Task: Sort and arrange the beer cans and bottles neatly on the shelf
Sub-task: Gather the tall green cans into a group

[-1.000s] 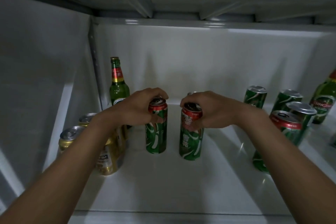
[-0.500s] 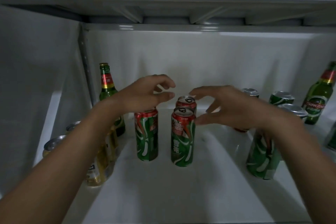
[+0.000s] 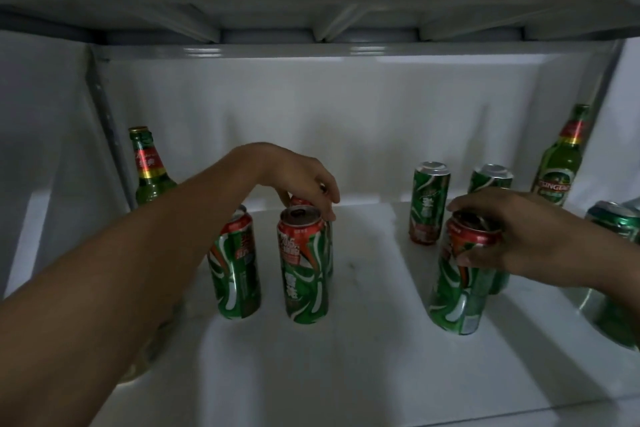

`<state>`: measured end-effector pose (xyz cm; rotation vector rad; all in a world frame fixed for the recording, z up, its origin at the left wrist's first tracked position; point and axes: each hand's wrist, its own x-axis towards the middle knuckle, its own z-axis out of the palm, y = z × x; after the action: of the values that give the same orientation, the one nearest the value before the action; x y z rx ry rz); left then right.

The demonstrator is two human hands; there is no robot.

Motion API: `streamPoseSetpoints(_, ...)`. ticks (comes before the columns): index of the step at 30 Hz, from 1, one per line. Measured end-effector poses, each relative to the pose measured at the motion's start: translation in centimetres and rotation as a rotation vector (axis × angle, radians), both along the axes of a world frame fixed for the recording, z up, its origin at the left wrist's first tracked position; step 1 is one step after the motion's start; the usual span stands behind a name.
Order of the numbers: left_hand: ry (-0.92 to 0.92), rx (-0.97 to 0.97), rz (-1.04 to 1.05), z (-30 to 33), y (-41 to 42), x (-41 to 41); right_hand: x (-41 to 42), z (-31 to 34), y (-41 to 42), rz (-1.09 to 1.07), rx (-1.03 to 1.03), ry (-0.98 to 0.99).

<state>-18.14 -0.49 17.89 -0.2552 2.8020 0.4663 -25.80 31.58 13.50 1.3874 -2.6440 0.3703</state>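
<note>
head view: right hand (image 3: 526, 236) grip closed round tilted green can (image 3: 460, 274) rim
left hand (image 3: 304, 180): fingers curled on rear can (image 3: 300, 201), well left

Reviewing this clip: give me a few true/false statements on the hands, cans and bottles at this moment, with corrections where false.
1. The right hand grips the top of a tilted can. True.
2. The left hand is holding the left bottle. False: it reaches over the front cans to the rear can.
3. The right bottle lies on its side. False: it stands.
4. The front middle can stands upright, untouched. True.
</note>
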Motion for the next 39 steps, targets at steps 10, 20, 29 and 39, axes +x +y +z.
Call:
streamPoseSetpoints(10,0.145,0.041,0.049,-0.7,-0.8,0.1,0.0,-1.7,-0.3,-0.018,-0.325,-0.247)
streamPoseSetpoints(20,0.674,-0.182,0.026,7.6,-2.8,10.4,4.2,3.2,-4.0,0.128,-0.563,-0.34)
streamPoseSetpoints(29,0.57,-0.242,0.022,9.9,-1.3,22.5,10.8,3.2,-9.6,0.412,-0.398,-0.347)
streamPoseSetpoints(39,0.437,-0.038,0.009,5.5,-2.1,24.2,12.9,0.7,-13.1,0.405,-0.348,-0.252)
